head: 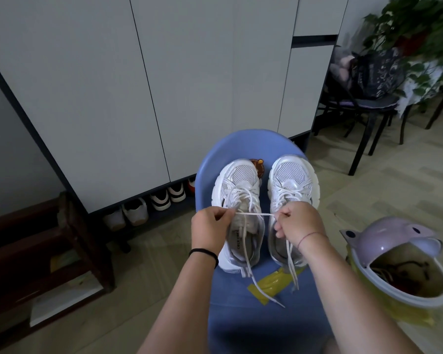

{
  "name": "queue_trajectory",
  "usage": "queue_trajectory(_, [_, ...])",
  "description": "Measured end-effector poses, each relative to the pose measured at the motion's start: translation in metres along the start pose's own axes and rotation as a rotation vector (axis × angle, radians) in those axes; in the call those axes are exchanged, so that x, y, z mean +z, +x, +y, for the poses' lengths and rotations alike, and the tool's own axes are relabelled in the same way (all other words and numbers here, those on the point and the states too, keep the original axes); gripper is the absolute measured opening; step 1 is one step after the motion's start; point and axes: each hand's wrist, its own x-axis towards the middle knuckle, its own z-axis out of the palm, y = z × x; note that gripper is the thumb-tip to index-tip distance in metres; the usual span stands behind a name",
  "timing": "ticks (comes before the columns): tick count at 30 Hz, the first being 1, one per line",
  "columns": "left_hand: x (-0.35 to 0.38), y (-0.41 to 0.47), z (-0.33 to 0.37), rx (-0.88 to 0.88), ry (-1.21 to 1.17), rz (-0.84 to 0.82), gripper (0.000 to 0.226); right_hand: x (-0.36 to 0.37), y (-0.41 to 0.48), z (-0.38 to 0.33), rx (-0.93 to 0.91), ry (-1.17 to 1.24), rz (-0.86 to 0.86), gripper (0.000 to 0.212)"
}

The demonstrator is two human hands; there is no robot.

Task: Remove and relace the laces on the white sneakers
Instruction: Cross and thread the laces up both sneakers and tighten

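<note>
Pinching a stretch of white lace (253,214) between the thumb and forefinger of my left hand (210,227), I grip its other side in the curled fingers of my right hand (301,222), so it runs taut and nearly level between them. Both hands hover just above the open mouths of the two white sneakers, which stand side by side on a blue seat (241,144), toes pointing away from me. The left sneaker (238,182) has its lacing slack and looped, with one long end trailing towards me over a scrap of yellow plastic (269,286). The right sneaker (290,175) is laced more snugly, its loose ends hanging below my right wrist. A lilac bin (394,241) with a yellow liner sits on the floor to my right.
</note>
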Motion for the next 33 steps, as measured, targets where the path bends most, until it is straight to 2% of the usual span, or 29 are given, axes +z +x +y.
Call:
queue_trajectory(3, [0.002, 0.000, -0.002, -0.011, -0.016, 0.011, 0.038, -0.003, -0.004, -0.003, -0.083, -0.184, 0.030, 0.022])
queue_trajectory(6, [0.001, 0.001, -0.002, -0.023, -0.045, 0.002, 0.040, 0.009, -0.010, -0.015, -0.275, -0.068, 0.150, 0.006])
queue_trajectory(9, [0.000, 0.003, -0.003, -0.037, -0.063, 0.002, 0.030, 0.032, -0.007, -0.021, -0.370, -0.003, 0.051, 0.012])
queue_trajectory(11, [-0.001, 0.004, -0.005, -0.046, -0.064, 0.008, 0.027, 0.048, -0.004, -0.021, -0.363, -0.050, -0.025, 0.010])
queue_trajectory(15, [-0.002, 0.005, -0.007, -0.037, -0.050, 0.012, 0.028, 0.059, 0.001, -0.022, -0.322, -0.083, 0.016, 0.022])
queue_trajectory(20, [-0.003, 0.006, -0.008, -0.037, -0.028, 0.008, 0.027, 0.023, 0.001, -0.013, -0.173, -0.065, -0.006, 0.029])
queue_trajectory(23, [-0.003, 0.006, -0.007, -0.037, -0.035, -0.001, 0.024, -0.011, 0.008, 0.001, -0.077, -0.058, 0.085, 0.031])
queue_trajectory(25, [-0.002, 0.005, -0.007, -0.032, -0.035, -0.009, 0.030, -0.024, 0.010, 0.006, -0.034, -0.063, 0.109, 0.028])
queue_trajectory(27, [-0.001, 0.005, -0.007, -0.033, -0.035, -0.008, 0.035, -0.023, 0.008, 0.004, -0.063, -0.162, 0.055, 0.025])
queue_trajectory(30, [-0.002, 0.005, -0.006, -0.046, -0.051, -0.002, 0.032, -0.003, -0.004, -0.011, -0.263, -0.164, 0.044, 0.009])
queue_trajectory(33, [-0.003, 0.005, -0.005, -0.048, -0.041, 0.002, 0.026, 0.022, -0.009, -0.023, -0.339, -0.136, -0.019, 0.018])
